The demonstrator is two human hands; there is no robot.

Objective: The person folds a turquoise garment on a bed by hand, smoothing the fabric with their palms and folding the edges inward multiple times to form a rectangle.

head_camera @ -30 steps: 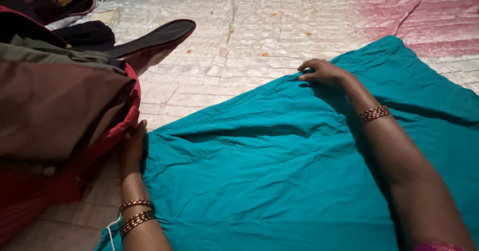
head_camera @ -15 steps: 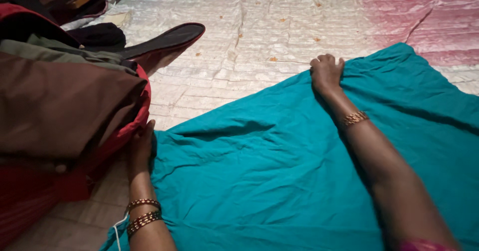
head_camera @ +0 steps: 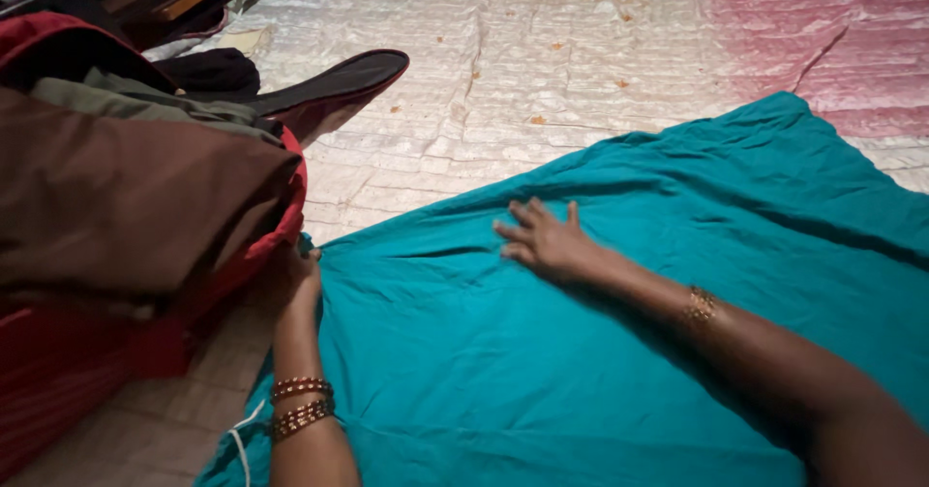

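While the left hand (head_camera: 293,276) pinches the teal cloth (head_camera: 581,351) at its left edge by the red bag (head_camera: 116,255) to anchor it; right hand (head_camera: 547,242) lies flat mid-cloth, fingers spread, pressing it against the quilted bedspread (head_camera: 503,71).

Both hands (head_camera: 547,243) on teal cloth (head_camera: 600,351)

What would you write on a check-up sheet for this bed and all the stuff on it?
Surface: quilted bedspread, cream, pink at the far right.
Job's things: teal cloth spread out, wrinkled.
Clutter: red bag stuffed with brown clothes, beside the cloth.
Grips: left hand at the cloth's left edge by the bag; right hand flat on the cloth, fingers spread.
Cables: thin white cord near the left wrist.
Surroundings: dark flat case; dim shelf at top left.
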